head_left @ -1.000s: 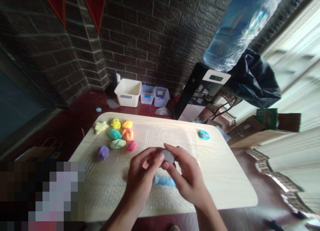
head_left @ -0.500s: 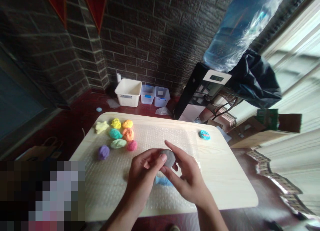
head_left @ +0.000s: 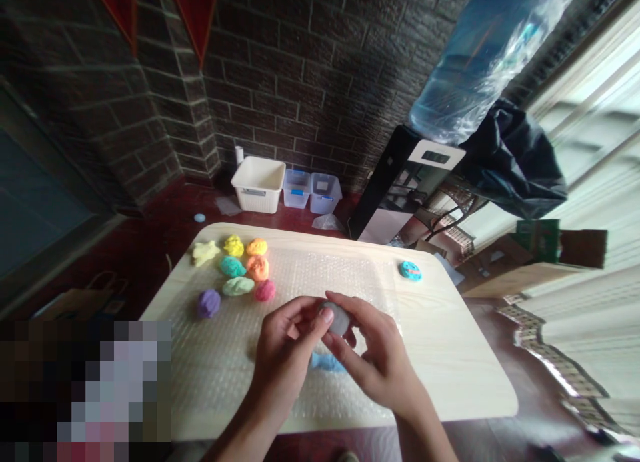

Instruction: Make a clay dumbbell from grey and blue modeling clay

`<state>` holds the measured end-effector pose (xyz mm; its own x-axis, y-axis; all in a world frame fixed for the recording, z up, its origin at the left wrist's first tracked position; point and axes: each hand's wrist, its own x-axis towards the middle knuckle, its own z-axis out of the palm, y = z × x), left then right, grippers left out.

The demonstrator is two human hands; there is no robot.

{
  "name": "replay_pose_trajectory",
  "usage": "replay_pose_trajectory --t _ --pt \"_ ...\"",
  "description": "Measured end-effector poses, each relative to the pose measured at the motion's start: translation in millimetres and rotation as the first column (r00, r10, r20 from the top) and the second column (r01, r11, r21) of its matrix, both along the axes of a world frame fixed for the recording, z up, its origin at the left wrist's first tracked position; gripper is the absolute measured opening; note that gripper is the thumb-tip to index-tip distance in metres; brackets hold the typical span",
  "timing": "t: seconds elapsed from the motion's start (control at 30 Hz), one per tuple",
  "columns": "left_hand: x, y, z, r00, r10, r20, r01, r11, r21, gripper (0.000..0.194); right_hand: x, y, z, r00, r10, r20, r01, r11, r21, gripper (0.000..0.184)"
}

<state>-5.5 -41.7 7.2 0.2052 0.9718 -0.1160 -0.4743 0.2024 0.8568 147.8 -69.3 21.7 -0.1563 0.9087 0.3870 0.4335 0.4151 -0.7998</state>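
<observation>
Both my hands pinch a small grey lump of clay [head_left: 340,320] above the middle of a light wooden table [head_left: 450,355]. My left hand [head_left: 287,349] presses it with thumb and forefinger. My right hand [head_left: 373,352] curls its fingers over the lump from the right. A light blue clay piece [head_left: 325,363] lies on the bubble wrap [head_left: 310,275] just under my hands, partly hidden.
Several coloured clay lumps sit at the table's far left: yellow [head_left: 233,245], orange [head_left: 257,247], teal [head_left: 232,267], green [head_left: 238,286], pink [head_left: 265,290], purple [head_left: 208,303]. A blue clay disc [head_left: 411,271] lies far right. Bins [head_left: 257,184] and a water dispenser [head_left: 400,189] stand behind.
My right fingers, stretched out half a second ago, have curled back over the grey lump. The lump has turned slightly between my fingers. The view shifted a little.
</observation>
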Motion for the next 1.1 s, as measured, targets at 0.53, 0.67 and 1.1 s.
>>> replay_pose_trajectory --t 0.53,0.67,1.1 --pt "-0.4 0.8 -7.8 1.0 0.011 0.006 -0.012 1.0 0.017 0.029 1.6 0.0 -4.0 0.999 0.006 -0.045 -0.006 1.0 -0.005 0.049" --pt "0.2 0.3 -5.4 1.0 -0.014 0.019 0.014 1.0 0.011 0.03 0.9 0.1 -4.1 0.999 0.009 -0.044 -0.011 0.999 -0.036 0.043" --pt "0.3 0.4 -3.2 0.999 0.045 -0.02 -0.045 0.998 -0.032 0.031 1.8 1.0 -9.9 0.996 -0.02 -0.089 0.02 1.0 -0.003 0.048"
